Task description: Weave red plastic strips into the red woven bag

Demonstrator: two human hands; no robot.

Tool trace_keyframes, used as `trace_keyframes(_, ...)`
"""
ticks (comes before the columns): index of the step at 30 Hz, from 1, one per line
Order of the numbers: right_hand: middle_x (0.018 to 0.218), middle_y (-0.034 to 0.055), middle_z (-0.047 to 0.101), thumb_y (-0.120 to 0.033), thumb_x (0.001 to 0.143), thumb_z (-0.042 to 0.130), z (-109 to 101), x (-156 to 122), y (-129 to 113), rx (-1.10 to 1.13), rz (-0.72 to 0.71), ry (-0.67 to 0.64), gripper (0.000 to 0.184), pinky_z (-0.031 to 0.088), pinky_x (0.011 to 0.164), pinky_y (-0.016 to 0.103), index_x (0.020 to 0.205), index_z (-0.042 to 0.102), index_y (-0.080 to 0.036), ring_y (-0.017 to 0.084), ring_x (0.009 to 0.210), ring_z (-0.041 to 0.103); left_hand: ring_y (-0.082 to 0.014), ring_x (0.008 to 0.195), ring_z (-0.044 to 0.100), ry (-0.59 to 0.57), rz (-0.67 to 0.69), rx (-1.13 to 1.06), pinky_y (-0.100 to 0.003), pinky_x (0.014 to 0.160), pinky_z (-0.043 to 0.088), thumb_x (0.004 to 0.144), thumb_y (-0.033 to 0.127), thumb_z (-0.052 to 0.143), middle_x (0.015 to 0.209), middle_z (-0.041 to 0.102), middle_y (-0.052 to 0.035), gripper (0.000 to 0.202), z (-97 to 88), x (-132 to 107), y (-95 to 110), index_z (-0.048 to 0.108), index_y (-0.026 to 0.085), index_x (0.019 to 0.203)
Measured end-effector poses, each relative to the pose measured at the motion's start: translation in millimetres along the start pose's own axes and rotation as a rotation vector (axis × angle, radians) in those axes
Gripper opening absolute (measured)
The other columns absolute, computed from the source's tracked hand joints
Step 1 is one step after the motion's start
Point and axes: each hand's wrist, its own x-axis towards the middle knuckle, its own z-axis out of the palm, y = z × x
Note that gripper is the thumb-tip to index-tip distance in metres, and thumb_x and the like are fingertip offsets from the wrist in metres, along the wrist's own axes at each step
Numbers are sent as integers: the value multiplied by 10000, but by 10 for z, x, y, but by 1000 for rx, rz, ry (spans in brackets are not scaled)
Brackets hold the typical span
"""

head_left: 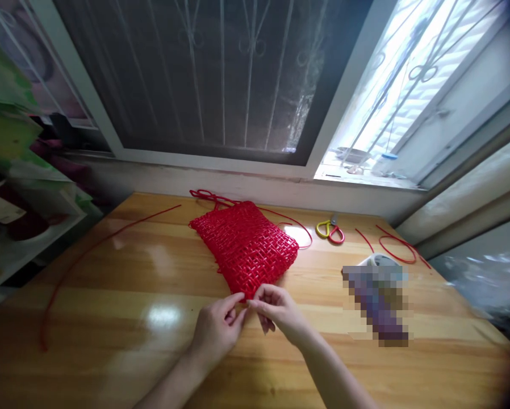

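A red woven piece (255,238), made of shiny interlaced cord, lies on the wooden table in front of me with one corner pointing my way. At that near corner my left hand (221,326) pinches the edge between thumb and forefinger. Close beside it, my right hand (278,312) is closed on the same corner, its fingers curled. The fingertips of both hands almost meet, and they hide the exact bit of cord between them. Loops of red cord (208,196) trail from the far side of the woven piece.
Scissors (330,230) with yellow and red handles lie at the back right. Loose red cords lie left (97,241) and right (397,250) on the wooden table (131,341). A white roll (376,260) sits near a pixelated object. Behind stands a barred window (221,85).
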Motion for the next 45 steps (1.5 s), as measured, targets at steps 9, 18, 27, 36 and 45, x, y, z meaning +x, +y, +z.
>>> trace_keyframes(9, 343, -103, 390, -242, 602, 502, 62, -19, 78, -18, 100, 92, 115, 235, 292, 142, 547, 419, -184, 25, 272, 310, -74, 442, 372, -18, -174, -204, -181, 456, 322, 764, 326, 528, 506, 408, 46, 263, 112, -47, -55, 656, 162, 925)
trace_keyframes(18, 411, -107, 334, -366, 640, 570, 17, 37, 145, -118, 93, 130, 257, 205, 301, 164, 581, 387, -197, 28, 310, 264, -71, 451, 314, -62, -292, -352, -187, 456, 290, 746, 343, 528, 500, 318, 67, 325, 110, -81, -22, 646, 116, 947)
trace_keyframes(27, 545, -44, 474, -249, 747, 588, -1, -13, 33, -796, -248, 244, 216, 277, 481, 189, 589, 461, -175, 80, 513, 403, -74, 474, 318, 91, -476, -561, -189, 477, 305, 673, 405, 605, 491, 314, 71, 276, 61, -15, 46, 627, 135, 720)
trace_keyframes(36, 632, -12, 533, -387, 717, 650, 16, 36, 42, -932, -444, 165, 239, 313, 521, 208, 699, 506, -198, 110, 562, 450, -146, 757, 528, 354, -342, -625, -247, 730, 425, 673, 389, 637, 745, 553, -16, 228, 63, 61, -93, 579, 168, 662)
trace_keyframes(45, 641, -22, 522, -270, 731, 642, -41, 82, 163, -900, -470, 186, 157, 333, 552, 205, 692, 510, -194, 106, 585, 459, -121, 680, 566, 351, -668, -1194, -266, 699, 448, 582, 387, 721, 702, 601, 11, 342, 88, 133, -183, 538, 146, 741)
